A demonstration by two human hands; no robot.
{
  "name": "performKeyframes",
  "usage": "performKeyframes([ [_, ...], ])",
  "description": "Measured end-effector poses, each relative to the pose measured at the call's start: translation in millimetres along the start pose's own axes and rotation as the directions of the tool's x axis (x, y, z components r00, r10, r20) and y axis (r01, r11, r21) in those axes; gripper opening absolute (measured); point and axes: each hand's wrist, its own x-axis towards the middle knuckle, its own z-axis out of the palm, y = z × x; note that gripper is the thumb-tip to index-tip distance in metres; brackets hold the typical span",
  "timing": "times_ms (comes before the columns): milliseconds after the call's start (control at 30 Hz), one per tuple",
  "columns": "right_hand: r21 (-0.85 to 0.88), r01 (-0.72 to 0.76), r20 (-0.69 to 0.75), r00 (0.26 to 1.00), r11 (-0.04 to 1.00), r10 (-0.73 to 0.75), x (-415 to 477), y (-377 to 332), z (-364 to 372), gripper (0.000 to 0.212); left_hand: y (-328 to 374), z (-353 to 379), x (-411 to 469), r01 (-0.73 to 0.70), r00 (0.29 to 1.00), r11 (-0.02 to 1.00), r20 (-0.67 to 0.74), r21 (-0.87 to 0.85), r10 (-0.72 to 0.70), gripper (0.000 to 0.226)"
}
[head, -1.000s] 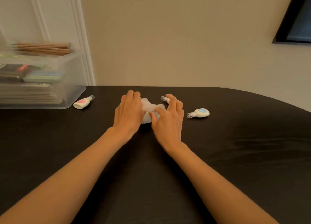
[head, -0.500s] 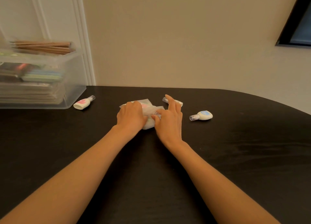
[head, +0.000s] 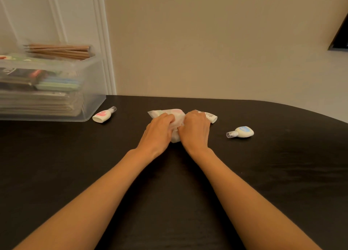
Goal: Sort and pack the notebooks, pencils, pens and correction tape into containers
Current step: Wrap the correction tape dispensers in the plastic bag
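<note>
- Plastic pouch (head: 176,116): crumpled and translucent, lying at the middle of the black surface (head: 173,178). A pink shape shows through it, probably a correction tape.
- Left hand (head: 160,129) and right hand (head: 195,129): fingers (head: 168,118) curled and clamped on the pouch from either side, with the knuckles close together.
- Step in hand, as judged: opening or filling the pouch. It goes best if one hand pins the mouth while the other spreads it gently, since thin film may tear.
- White labelled item (head: 211,117): just beyond the right hand; what it is cannot be told.
- Blue correction tape (head: 242,132): loose, near on the right.
- Pink correction tape (head: 102,115): loose, just beside the clear container (head: 92,84).
- The container holds stacked notebooks (head: 37,103); pencils (head: 60,51) lie on top.
</note>
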Motion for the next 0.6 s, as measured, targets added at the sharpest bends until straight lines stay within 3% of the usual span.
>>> performKeyframes([
  [67, 0.125, -0.015, 0.066, 0.998, 0.992, 0.007, 4, 1, 7, 0.013, -7, 0, 1, 0.053, 0.999, 0.998, -0.004, -0.047, -0.053, 0.018],
  [167, 0.388, 0.041, 0.173, 0.978, 0.921, -0.116, 4, 8, 6, 0.02, -12, -1, 4, 0.19, 0.98, 0.979, -0.036, -0.071, -0.193, 0.008],
  [200, 0.468, -0.011, 0.233, 0.966, 0.883, -0.111, 2, 9, 4, 0.027, -11, -1, 5, 0.228, 0.972, 0.971, -0.047, -0.072, -0.232, 0.003],
  [300, 0.652, -0.223, 0.33, 0.944, 0.724, -0.007, 0, 10, -6, 0.041, -5, 0, 9, 0.286, 0.957, 0.958, -0.05, -0.014, -0.286, 0.03],
  [367, 0.672, -0.266, 0.332, 0.942, 0.691, 0.04, 0, 12, -9, 0.042, -3, 1, 12, 0.298, 0.954, 0.953, -0.058, 0.047, -0.296, 0.039],
  [500, 0.662, -0.185, 0.22, 0.974, 0.727, 0.047, -6, 17, -6, 0.037, -2, 5, 16, 0.313, 0.95, 0.937, -0.053, 0.155, -0.308, 0.032],
  [600, 0.697, -0.21, 0.26, 0.965, 0.685, 0.031, -7, 21, -7, 0.035, -2, 5, 18, 0.356, 0.934, 0.923, -0.052, 0.145, -0.352, 0.032],
])
